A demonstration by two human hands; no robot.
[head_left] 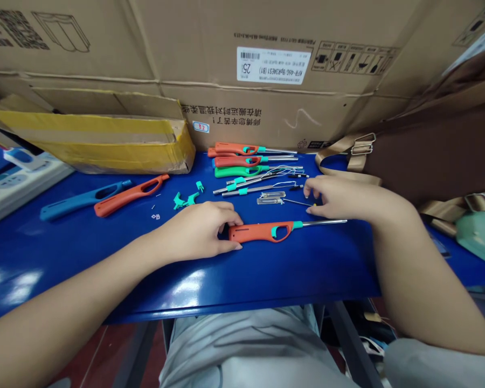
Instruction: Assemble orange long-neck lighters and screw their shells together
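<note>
An orange gas lighter with a turquoise trigger and a long metal tube lies flat near the table's front. Around its rear end are the thumb and fingers of my left hand, closed on it. My right hand is bent down over the table beyond the tube. Its curled fingers are at the yellow end of a thin screwdriver, whose shaft points left; the rest of the handle is hidden. Left of that shaft lie clear fuel tanks. Metal tubes with turquoise parts and wires lie behind.
Several red, orange and green lighters lie at the back. Blue and orange lighter shells rest at left, near loose turquoise triggers. A yellow-taped box, power strip and brown bag border the blue table.
</note>
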